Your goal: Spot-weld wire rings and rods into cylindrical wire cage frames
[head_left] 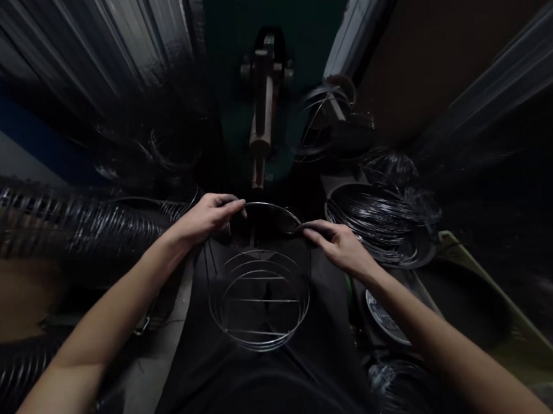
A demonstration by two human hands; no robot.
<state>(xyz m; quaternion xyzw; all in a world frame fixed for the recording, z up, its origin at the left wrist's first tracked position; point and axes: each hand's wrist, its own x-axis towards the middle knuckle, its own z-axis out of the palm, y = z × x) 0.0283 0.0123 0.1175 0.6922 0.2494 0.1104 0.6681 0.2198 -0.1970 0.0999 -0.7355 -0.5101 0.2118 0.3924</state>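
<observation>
Both hands hold a thin metal wire ring [271,204] in front of the machine. My left hand [215,211] pinches its left side between thumb and fingers. On the right, my right hand [336,241] grips the ring's other end with closed fingers. Below the hands a round wire frame [264,345], made of stacked rings with straight crossbars, rests on the dark cloth [268,393] over my lap. A metal rod of the machine [260,146] points down just above the ring. The ring's lower part is too dark to make out.
A green machine body [230,24] stands ahead. At right a round tub [427,254] holds many wire pieces [379,214], beside a yellow-green bin [520,342]. A smaller bowl of wire pieces [384,315] sits below. Rows of stacked wire rings [68,212] lie at left.
</observation>
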